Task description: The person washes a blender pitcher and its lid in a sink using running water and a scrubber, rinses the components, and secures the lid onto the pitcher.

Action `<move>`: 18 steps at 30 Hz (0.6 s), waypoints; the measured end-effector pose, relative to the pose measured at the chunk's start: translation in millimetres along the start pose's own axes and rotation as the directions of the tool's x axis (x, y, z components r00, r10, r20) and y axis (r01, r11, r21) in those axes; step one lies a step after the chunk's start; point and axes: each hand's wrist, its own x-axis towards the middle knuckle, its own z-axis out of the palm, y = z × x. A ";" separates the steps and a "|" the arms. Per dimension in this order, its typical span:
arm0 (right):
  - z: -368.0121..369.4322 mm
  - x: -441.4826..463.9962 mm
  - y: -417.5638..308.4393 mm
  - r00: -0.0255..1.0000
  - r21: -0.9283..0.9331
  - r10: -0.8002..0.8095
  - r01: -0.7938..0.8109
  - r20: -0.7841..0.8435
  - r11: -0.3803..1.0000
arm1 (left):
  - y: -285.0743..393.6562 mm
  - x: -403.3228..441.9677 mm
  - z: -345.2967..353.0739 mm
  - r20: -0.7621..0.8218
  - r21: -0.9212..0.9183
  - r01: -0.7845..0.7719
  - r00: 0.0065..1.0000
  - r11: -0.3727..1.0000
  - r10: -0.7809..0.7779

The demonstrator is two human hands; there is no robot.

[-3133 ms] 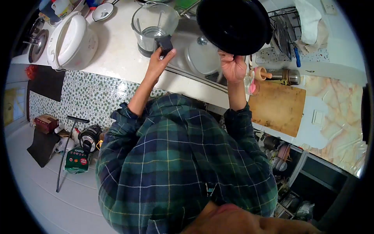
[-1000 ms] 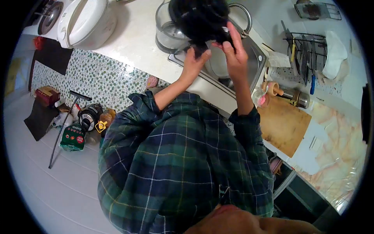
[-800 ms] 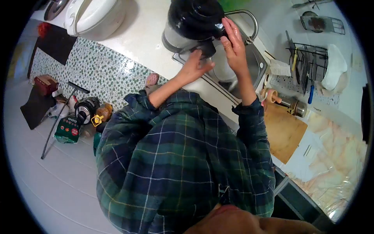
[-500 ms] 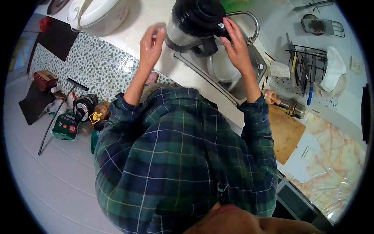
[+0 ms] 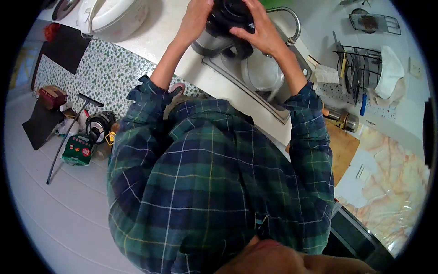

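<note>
A steel jug [image 5: 211, 44] with a black handle [image 5: 242, 49] stands on the counter beside the sink, at the top of the head view. Over its mouth is a black lid-like top [image 5: 228, 18], gripped from both sides. My left hand [image 5: 196, 20] curls against the left of this top, and my right hand [image 5: 260, 29] closes round its right, thumb toward me. Whether the top still rests on the jug or is raised off it, I cannot tell. The upper edge of the picture cuts off part of the top and my fingertips.
Right of the jug lies a steel sink [image 5: 285, 102] holding a pale basin [image 5: 262, 73], under a curved faucet [image 5: 296, 27]. A white lidded pot [image 5: 116, 20] occupies the counter's left. A wire rack [image 5: 360, 68] and a cutting board [image 5: 344, 146] are farther right.
My left hand, formerly raised apart from the jug, has moved up and right onto the black top. My right hand has shifted left and closed round it.
</note>
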 end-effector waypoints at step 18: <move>25.3 -22.4 19.6 0.895 -0.175 -0.109 0.035 -0.432 0.984 | -3.6 -16.6 -15.6 0.010 -0.205 0.084 0.996 0.975 -0.084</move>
